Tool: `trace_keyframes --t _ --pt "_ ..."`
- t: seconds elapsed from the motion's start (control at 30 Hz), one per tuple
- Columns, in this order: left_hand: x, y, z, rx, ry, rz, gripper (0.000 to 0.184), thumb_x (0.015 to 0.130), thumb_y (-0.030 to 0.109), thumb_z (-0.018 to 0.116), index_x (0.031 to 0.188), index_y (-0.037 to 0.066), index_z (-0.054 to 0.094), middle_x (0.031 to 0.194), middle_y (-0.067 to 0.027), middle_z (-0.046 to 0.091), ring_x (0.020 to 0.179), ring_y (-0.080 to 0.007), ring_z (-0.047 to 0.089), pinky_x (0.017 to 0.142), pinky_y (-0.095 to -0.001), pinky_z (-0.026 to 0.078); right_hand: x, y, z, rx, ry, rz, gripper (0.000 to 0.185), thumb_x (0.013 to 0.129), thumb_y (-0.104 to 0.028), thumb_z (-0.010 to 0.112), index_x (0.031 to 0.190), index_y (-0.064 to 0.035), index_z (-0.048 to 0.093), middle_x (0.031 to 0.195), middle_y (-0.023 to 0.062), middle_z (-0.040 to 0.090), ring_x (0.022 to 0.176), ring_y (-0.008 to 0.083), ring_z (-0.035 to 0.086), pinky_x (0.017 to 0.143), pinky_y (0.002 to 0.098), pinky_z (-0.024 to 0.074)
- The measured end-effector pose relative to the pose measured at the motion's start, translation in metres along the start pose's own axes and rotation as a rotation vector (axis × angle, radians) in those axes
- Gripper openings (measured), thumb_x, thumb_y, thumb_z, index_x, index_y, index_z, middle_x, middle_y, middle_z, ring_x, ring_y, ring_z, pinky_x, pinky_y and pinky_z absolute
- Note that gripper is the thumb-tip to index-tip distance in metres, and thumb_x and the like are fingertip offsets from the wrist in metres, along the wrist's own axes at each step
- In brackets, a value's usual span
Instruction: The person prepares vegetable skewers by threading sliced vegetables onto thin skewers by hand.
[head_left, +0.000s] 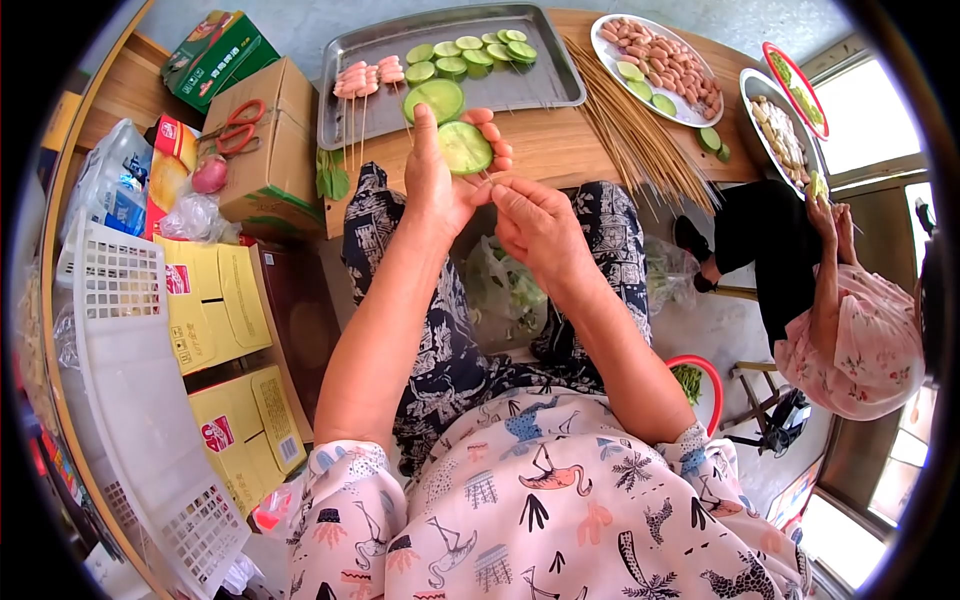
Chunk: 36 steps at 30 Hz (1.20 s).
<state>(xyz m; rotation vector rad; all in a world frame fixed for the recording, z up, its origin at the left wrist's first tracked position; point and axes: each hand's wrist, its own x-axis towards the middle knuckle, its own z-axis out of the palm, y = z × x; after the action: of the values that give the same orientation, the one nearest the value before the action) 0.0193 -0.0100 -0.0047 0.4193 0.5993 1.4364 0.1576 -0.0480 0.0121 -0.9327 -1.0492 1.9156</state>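
Note:
My left hand (437,185) is closed around a round, pale green vegetable slice (465,148) with a darker green rim, the fingers behind it and the thumb at its left. A second, similar slice (435,101) shows just above, by the thumb tip. At the lower edge of the held slice, my right hand (535,220) pinches a thin skewer (486,177), mostly hidden by the fingers. Beyond my hands lies a metal tray (400,45) with rows of skewered green slices (478,58) and pink sausage pieces (357,80) on sticks.
Loose bamboo skewers (630,125) lie right of the tray, beside a white plate (612,62) of pink sausages and slices. Cardboard box (275,150) with red scissors (240,128) stands left. At right, another person (850,340) holds food over a metal bowl (752,85).

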Motion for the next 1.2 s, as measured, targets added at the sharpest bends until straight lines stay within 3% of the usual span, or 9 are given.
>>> trace_keyframes --t 0.23,0.4,0.83,0.93,1.03,1.1,1.13,1.2 --pt "0.0 0.001 -0.002 -0.015 -0.045 -0.002 0.062 0.096 0.056 0.033 0.102 -0.001 0.056 0.086 -0.0084 0.058 0.077 -0.0207 0.057 0.069 -0.0315 0.051 0.002 0.002 0.0 0.039 -0.01 -0.025 0.022 0.098 -0.017 0.046 0.091 -0.0022 0.061 0.052 -0.007 0.033 0.044 0.0037 0.026 0.041 0.0198 0.0207" --pt "-0.004 0.0 0.009 0.042 -0.034 0.015 0.05 0.096 0.048 0.042 0.105 0.001 0.055 0.092 -0.0096 0.06 0.084 -0.0223 0.06 0.077 -0.0358 0.052 0.003 -0.001 -0.003 -0.016 -0.001 -0.031 0.022 0.098 -0.016 0.047 0.091 -0.0019 0.061 0.052 -0.007 0.034 0.043 0.0036 0.027 0.041 0.0196 0.0205" --pt "0.001 -0.005 -0.002 0.007 -0.13 -0.009 0.043 0.097 0.043 0.044 0.104 0.002 0.055 0.091 -0.0086 0.059 0.084 -0.0234 0.059 0.079 -0.0378 0.052 0.003 -0.006 0.001 0.014 0.024 -0.024 0.02 0.097 -0.016 0.047 0.09 -0.0017 0.06 0.052 -0.0057 0.034 0.043 0.0044 0.027 0.041 0.0204 0.0194" --pt "0.001 -0.007 -0.002 0.053 -0.157 -0.017 0.047 0.097 0.045 0.041 0.109 0.001 0.054 0.093 -0.0093 0.06 0.086 -0.0244 0.059 0.08 -0.0368 0.052 0.009 -0.006 -0.003 0.02 0.004 0.004 0.02 0.097 -0.016 0.047 0.09 -0.0017 0.06 0.052 -0.0056 0.033 0.043 0.0045 0.027 0.041 0.0209 0.0198" --pt "-0.002 -0.001 0.008 0.099 -0.11 -0.03 0.063 0.095 0.056 0.033 0.119 0.0 0.05 0.103 -0.0134 0.061 0.093 -0.0284 0.06 0.083 -0.0406 0.051 0.009 -0.007 -0.006 0.015 0.01 0.002 0.021 0.097 -0.016 0.047 0.09 -0.0016 0.06 0.052 -0.006 0.033 0.044 0.0044 0.027 0.041 0.0211 0.0204" --pt "-0.008 0.012 0.024 -0.021 0.115 -0.101 0.079 0.091 0.068 0.023 0.125 0.0 0.046 0.115 -0.0176 0.059 0.102 -0.0325 0.059 0.088 -0.0464 0.049 0.005 -0.009 -0.009 -0.055 0.008 -0.011 0.022 0.097 -0.017 0.047 0.091 -0.0015 0.06 0.052 -0.0063 0.033 0.044 0.0041 0.027 0.041 0.0208 0.0209" --pt "-0.004 0.013 0.017 -0.022 0.118 -0.096 0.079 0.091 0.068 0.023 0.125 0.0 0.046 0.115 -0.0176 0.059 0.102 -0.0325 0.059 0.088 -0.0464 0.049 0.002 -0.009 -0.009 -0.126 0.007 -0.022 0.022 0.098 -0.017 0.047 0.091 -0.0014 0.061 0.052 -0.0067 0.034 0.044 0.0037 0.027 0.042 0.0206 0.0214" --pt "0.002 0.016 0.005 -0.172 -0.09 0.019 0.087 0.087 0.073 0.019 0.127 0.0 0.046 0.121 -0.0192 0.057 0.105 -0.0345 0.058 0.091 -0.05 0.047 -0.006 -0.006 -0.01 -0.156 -0.007 -0.015 0.022 0.098 -0.018 0.047 0.092 -0.0013 0.061 0.052 -0.0071 0.034 0.045 0.0031 0.028 0.042 0.0202 0.0218"
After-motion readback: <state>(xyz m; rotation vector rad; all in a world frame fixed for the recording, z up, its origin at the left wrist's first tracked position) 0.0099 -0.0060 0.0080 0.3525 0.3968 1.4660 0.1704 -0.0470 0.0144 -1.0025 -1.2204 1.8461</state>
